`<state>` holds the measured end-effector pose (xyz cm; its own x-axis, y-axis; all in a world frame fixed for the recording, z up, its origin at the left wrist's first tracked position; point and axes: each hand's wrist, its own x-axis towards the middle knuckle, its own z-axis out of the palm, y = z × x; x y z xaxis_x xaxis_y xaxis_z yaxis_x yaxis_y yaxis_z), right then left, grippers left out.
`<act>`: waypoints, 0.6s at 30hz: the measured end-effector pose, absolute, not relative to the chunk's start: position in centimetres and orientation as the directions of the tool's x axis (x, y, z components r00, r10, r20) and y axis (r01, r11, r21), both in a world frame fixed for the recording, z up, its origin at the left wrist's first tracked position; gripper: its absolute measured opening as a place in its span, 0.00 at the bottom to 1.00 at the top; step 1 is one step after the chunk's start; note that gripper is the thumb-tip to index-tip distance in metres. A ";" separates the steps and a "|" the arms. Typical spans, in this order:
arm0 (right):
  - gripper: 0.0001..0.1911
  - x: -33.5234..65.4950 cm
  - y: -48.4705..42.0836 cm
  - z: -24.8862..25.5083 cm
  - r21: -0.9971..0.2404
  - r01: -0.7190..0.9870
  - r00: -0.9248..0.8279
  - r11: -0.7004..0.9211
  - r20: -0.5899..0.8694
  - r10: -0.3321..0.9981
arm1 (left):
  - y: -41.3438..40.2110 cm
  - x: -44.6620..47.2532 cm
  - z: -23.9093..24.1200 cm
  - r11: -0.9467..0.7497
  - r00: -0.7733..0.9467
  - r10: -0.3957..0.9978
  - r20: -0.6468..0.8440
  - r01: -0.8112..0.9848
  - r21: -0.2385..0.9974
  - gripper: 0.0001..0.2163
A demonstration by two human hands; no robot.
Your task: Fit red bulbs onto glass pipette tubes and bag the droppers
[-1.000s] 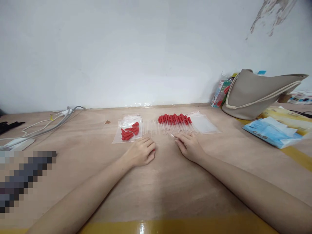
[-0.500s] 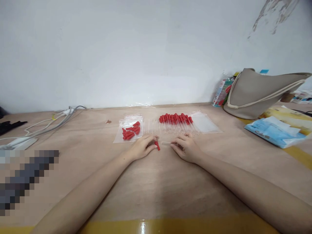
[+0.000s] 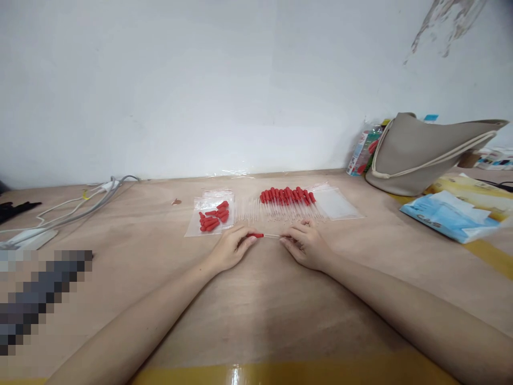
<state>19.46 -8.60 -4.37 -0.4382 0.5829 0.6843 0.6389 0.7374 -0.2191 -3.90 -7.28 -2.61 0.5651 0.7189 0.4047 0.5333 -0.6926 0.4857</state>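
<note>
Between thumb and fingers, my left hand (image 3: pixel 234 247) pinches a red rubber dropper bulb (image 3: pixel 256 235), its narrow end pointing right. My right hand (image 3: pixel 305 245) is closed on a thin clear glass tube (image 3: pixel 272 236) lying level, its left end meeting the bulb's mouth; whether it has entered the bulb I cannot tell. Behind the left hand, several loose red bulbs (image 3: pixel 214 216) rest on a clear plastic bag (image 3: pixel 192 227). Bare glass tubes (image 3: pixel 246 209) lie in a row beside them. Farther right is a row of droppers with red bulbs (image 3: pixel 286 197) on their tubes.
An empty-looking clear bag (image 3: pixel 340 203) lies right of the droppers. At the right stand a grey drawstring bag (image 3: pixel 425 155) and a bottle (image 3: pixel 360 152), with a blue tissue pack (image 3: pixel 449 216) in front. Cables (image 3: pixel 92 200) and a power strip (image 3: pixel 32 239) lie at left.
My left hand has turned the red bulb from pointing toward me to lying level, in line with the glass tube. Bulb and tube ends, apart before, now meet. The right hand has barely moved.
</note>
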 end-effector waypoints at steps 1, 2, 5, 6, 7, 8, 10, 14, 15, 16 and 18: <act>0.06 19.4 -8.6 -4.3 -0.221 0.637 -0.432 0.739 0.692 0.579 | -7.3 -3.8 -2.6 -0.684 0.556 0.727 0.402 0.536 0.495 0.10; 0.06 19.4 -8.7 -4.3 -0.224 0.637 -0.422 0.737 0.699 0.577 | -7.3 -3.8 -2.7 -0.678 0.550 0.732 0.401 0.537 0.502 0.10; 0.06 19.3 -8.7 -4.3 -0.244 0.647 -0.380 0.722 0.718 0.583 | -7.3 -3.8 -2.7 -0.678 0.539 0.734 0.414 0.536 0.503 0.10; 0.06 19.3 -8.7 -4.3 -0.247 0.650 -0.373 0.719 0.720 0.585 | -7.3 -3.8 -2.7 -0.680 0.538 0.732 0.418 0.536 0.500 0.10; 0.05 19.2 -8.7 -4.3 -0.245 0.649 -0.376 0.720 0.720 0.584 | -7.3 -3.8 -2.7 -0.681 0.537 0.731 0.421 0.536 0.499 0.10; 0.05 19.2 -8.7 -4.3 -0.238 0.644 -0.388 0.727 0.718 0.579 | -7.3 -3.8 -2.7 -0.680 0.535 0.732 0.421 0.534 0.503 0.10; 0.05 19.1 -8.7 -4.3 -0.220 0.632 -0.418 0.743 0.710 0.566 | -7.4 -3.7 -2.8 -0.671 0.535 0.739 0.410 0.527 0.522 0.10; 0.05 18.8 -8.7 -4.4 -0.229 0.609 -0.438 0.759 0.701 0.563 | -7.6 -3.4 -2.9 -0.644 0.527 0.757 0.385 0.509 0.571 0.10; 0.05 18.8 -8.7 -4.4 -0.238 0.601 -0.443 0.763 0.696 0.565 | -7.7 -3.3 -2.9 -0.638 0.524 0.762 0.379 0.507 0.580 0.10; 0.05 18.8 -8.7 -4.5 -0.246 0.591 -0.449 0.768 0.691 0.566 | -7.8 -3.2 -2.9 -0.632 0.520 0.767 0.376 0.507 0.587 0.10; 0.06 18.8 -8.7 -4.5 -0.266 0.572 -0.458 0.776 0.681 0.571 | -8.0 -3.0 -2.9 -0.620 0.513 0.775 0.370 0.504 0.601 0.09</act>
<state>18.75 -8.66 -4.52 -0.4584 0.5712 0.6809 0.5719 0.7760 -0.2659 -2.99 -8.00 -2.88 0.5132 0.7746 0.3696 0.5036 -0.6205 0.6012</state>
